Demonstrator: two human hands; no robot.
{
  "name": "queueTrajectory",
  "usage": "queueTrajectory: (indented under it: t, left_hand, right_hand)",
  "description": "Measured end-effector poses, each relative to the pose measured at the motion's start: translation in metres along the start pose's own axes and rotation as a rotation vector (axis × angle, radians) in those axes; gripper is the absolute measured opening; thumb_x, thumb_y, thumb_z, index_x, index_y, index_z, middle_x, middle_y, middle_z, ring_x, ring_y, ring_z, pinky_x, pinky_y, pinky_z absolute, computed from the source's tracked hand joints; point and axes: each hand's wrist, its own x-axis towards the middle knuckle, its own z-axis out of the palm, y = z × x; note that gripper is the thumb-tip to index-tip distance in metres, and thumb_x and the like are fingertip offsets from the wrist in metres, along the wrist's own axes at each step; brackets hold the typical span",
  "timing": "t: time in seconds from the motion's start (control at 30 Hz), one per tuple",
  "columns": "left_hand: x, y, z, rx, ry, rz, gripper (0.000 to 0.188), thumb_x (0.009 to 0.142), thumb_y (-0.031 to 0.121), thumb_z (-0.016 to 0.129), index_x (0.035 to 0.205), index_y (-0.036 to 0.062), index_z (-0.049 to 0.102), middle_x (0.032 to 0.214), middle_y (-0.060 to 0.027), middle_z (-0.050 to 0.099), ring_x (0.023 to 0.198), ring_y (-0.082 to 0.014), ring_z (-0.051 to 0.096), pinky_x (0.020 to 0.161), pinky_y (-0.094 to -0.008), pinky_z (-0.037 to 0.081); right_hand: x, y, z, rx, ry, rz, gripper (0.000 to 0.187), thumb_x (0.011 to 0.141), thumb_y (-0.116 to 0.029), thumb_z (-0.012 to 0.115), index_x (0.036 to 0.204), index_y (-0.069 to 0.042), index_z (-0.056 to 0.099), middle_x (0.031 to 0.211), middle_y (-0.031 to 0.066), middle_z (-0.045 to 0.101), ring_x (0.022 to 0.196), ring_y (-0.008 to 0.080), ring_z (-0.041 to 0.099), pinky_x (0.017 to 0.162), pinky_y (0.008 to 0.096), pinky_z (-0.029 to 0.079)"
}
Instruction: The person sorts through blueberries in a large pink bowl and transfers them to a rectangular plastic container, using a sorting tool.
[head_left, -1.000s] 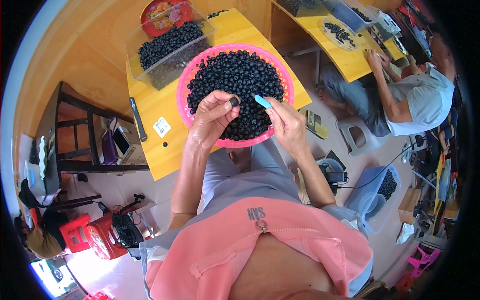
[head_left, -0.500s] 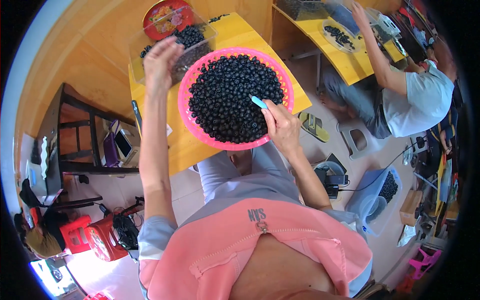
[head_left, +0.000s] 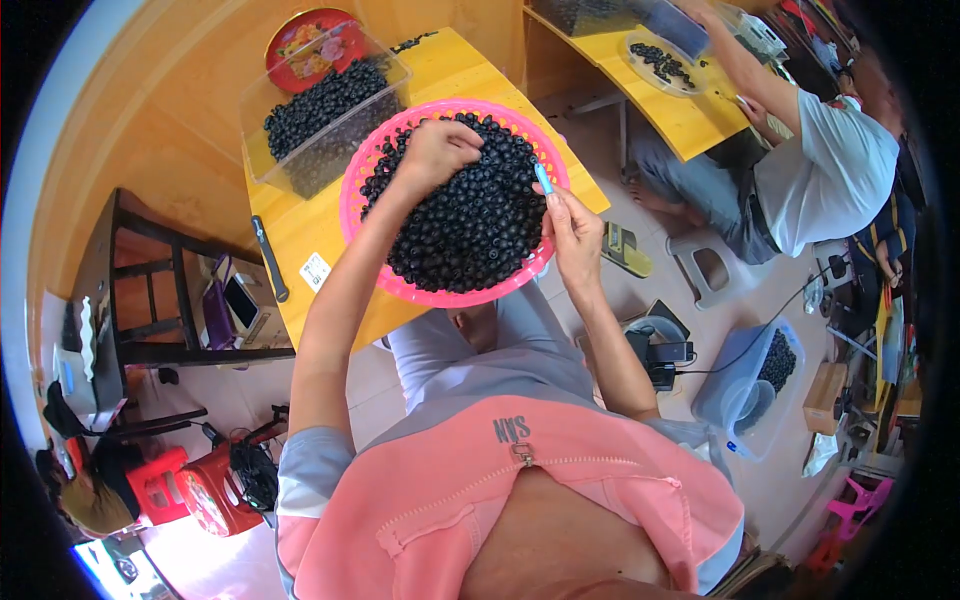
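A pink basket [head_left: 352, 232] with a pierced rim stands at the table's front edge, filled with small dark round pieces [head_left: 460, 230] that look like berries or beads. Over its upper left part is my left hand [head_left: 438, 157], fingers bent and drawn together at the heap; whatever they pinch is hidden. At the basket's right rim my right hand [head_left: 574, 235] is closed on a slim light-blue tool [head_left: 543, 179], which points up and slightly left. Its tip is too small to make out. Behind the basket, a see-through plastic box [head_left: 340, 160] contains more dark pieces.
The yellow table [head_left: 470, 72] also bears a red flowered tray [head_left: 315, 50], a black-handled tool [head_left: 268, 258] and a white card [head_left: 315, 270]. At right, a co-worker [head_left: 835, 170] sits at another yellow table [head_left: 690, 130]. A bin [head_left: 735, 360] stands on the floor.
My left hand has moved from the plastic box rightward to the heap in the basket. My right hand has shifted slightly right, turning the light-blue tool more upright.
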Motion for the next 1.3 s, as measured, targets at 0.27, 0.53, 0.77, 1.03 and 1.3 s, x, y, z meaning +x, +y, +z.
queueTrajectory:
  t: [0.27, 0.53, 0.77, 1.03, 1.3]
  left_hand:
    - [0.010, -0.004, 0.049, 0.480, 0.090, 0.158, 0.023, 0.062, 0.007, 0.075, 0.080, 0.0031, 0.062, 0.073, -0.0075, 0.060, 0.063, -0.0153, 0.059, 0.059, -0.0281, 0.048]
    - [-0.008, 0.001, 0.028, 0.131, 0.003, 0.060, 0.017, 0.071, 0.001, 0.068, 0.086, 0.0014, 0.060, 0.078, -0.0026, 0.060, 0.067, -0.0108, 0.059, 0.062, -0.0243, 0.049]
    - [-0.075, 0.049, 0.010, -0.967, -0.047, -0.198, 0.019, 0.081, 0.001, 0.060, 0.100, 0.0007, 0.059, 0.092, -0.0069, 0.062, 0.085, -0.0173, 0.063, 0.078, -0.0270, 0.051]
    - [-0.108, 0.043, 0.019, -1.242, 0.020, -0.123, 0.017, 0.082, 0.000, 0.060, 0.099, 0.0016, 0.060, 0.091, -0.0072, 0.062, 0.084, -0.0154, 0.061, 0.078, -0.0268, 0.050]
    - [-0.116, 0.050, 0.022, -1.263, 0.070, -0.115, 0.015, 0.081, -0.001, 0.061, 0.096, 0.0019, 0.060, 0.088, -0.0071, 0.062, 0.080, -0.0146, 0.060, 0.076, -0.0267, 0.050]
  right_hand:
    - [-0.001, 0.002, 0.000, 0.025, 0.034, -0.032, 0.024, 0.091, -0.018, 0.051, 0.102, 0.000, 0.064, 0.056, -0.0020, 0.047, 0.051, 0.0045, 0.044, 0.047, 0.0213, 0.036]
    - [-0.002, 0.001, 0.000, -0.001, 0.027, -0.039, 0.025, 0.091, -0.018, 0.052, 0.101, 0.001, 0.064, 0.056, -0.0013, 0.048, 0.051, 0.0052, 0.046, 0.047, 0.0224, 0.039]
    - [-0.008, -0.005, 0.005, -0.189, -0.030, -0.200, 0.021, 0.088, -0.015, 0.055, 0.100, 0.000, 0.063, 0.066, 0.0073, 0.058, 0.053, 0.0128, 0.053, 0.049, 0.0251, 0.041]
    - [-0.019, -0.033, 0.013, -0.368, -0.107, -0.440, 0.020, 0.081, -0.010, 0.061, 0.100, -0.005, 0.063, 0.062, 0.0088, 0.051, 0.049, 0.0219, 0.052, 0.045, 0.0333, 0.039]
    - [-0.023, -0.039, 0.012, -0.451, -0.139, -0.455, 0.024, 0.080, -0.011, 0.063, 0.103, -0.006, 0.062, 0.062, 0.0082, 0.050, 0.050, 0.0231, 0.052, 0.045, 0.0342, 0.040]
